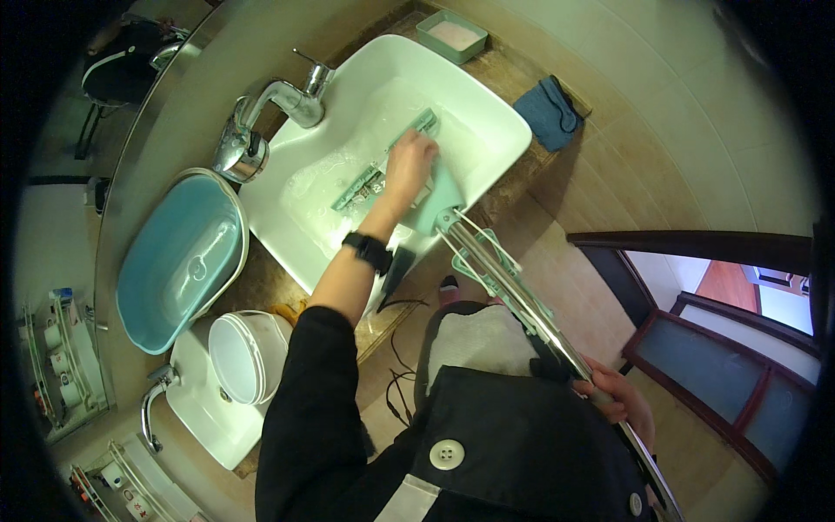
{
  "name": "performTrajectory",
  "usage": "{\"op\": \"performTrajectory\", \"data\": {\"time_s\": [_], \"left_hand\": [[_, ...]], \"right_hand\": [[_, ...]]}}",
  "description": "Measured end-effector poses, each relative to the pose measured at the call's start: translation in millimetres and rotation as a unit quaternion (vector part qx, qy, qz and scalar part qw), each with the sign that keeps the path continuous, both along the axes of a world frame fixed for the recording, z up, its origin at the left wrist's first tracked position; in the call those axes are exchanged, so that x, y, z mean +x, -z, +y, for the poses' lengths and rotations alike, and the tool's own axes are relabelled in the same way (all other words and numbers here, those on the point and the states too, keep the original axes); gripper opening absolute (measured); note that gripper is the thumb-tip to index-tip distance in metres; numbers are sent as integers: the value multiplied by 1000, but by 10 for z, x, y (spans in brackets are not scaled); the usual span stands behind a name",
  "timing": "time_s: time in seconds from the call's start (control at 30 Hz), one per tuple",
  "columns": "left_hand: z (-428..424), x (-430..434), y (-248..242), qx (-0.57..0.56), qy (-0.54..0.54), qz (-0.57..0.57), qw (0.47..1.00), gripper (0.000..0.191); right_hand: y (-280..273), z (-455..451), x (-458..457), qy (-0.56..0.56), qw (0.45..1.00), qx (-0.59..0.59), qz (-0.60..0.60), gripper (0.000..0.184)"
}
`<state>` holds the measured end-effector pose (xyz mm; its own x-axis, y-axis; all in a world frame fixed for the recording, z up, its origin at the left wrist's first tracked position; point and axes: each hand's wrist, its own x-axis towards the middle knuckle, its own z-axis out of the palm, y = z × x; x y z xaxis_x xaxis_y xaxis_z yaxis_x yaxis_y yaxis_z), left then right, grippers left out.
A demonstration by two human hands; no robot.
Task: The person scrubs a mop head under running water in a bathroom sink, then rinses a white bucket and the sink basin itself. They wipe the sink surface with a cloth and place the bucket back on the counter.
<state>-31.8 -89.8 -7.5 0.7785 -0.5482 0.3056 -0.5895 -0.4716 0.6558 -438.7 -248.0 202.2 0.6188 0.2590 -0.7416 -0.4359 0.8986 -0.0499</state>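
Observation:
A squeeze mop with a pale green plastic head (442, 186) lies in the white washbasin (496, 124), among suds and shallow water. My left hand (411, 163), a black watch on its wrist, is curled on the head at its middle. Its fingertips are partly hidden. The head's long green bar (355, 189) reaches out on both sides of the hand. From the head a shiny metal pole (522, 287) runs over the basin's front edge towards my right side. My right hand (616, 395) is closed round that pole, farther down.
A chrome faucet (290, 101) stands at the basin's back edge. Left of it are a blue plastic tub (189, 261) and a white bucket (238, 359) in a second sink (215, 427). A green dish (450, 39) and folded blue cloth (548, 114) lie on the counter. Cables (394, 391) hang below.

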Motion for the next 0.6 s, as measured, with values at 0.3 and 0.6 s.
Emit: {"op": "performTrajectory", "data": {"time_s": [0.3,0.6], "left_hand": [[800,868,644,126,-313,-152,929,15],[1423,628,455,158,-185,-90,966,15]], "right_hand": [[33,26,-18,-27,999,-29,-23,63],[99,-34,-20,-64,996,-40,-40,60]]}}
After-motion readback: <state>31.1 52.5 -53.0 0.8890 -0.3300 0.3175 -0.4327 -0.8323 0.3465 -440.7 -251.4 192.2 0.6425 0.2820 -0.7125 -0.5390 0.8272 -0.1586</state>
